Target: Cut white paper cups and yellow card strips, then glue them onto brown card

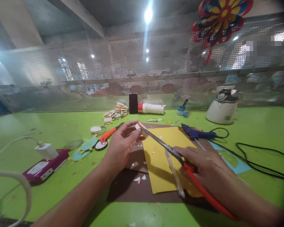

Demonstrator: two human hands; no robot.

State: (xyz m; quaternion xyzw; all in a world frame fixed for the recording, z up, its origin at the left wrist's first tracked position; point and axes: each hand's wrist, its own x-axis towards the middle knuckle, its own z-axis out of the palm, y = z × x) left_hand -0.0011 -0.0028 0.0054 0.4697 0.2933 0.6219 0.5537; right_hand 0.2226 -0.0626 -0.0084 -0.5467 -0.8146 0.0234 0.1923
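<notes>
My left hand [121, 145] pinches a small white and red paper piece [140, 126] above the table. My right hand [210, 171] grips orange-handled scissors [172, 151], whose blades are spread with the upper tip at that paper piece. Under both hands lies a yellow sheet [159, 160] on a brown sheet [132, 189], with small paper scraps scattered on them.
On the green table [61, 126]: a blue glue gun [196, 134] with a black cord, an orange cutter [109, 134], paper discs [96, 130], a pile of layered discs [115, 113], a white glue bottle [152, 108], a black box [133, 103], a white cooker [223, 107], a magenta device [44, 167].
</notes>
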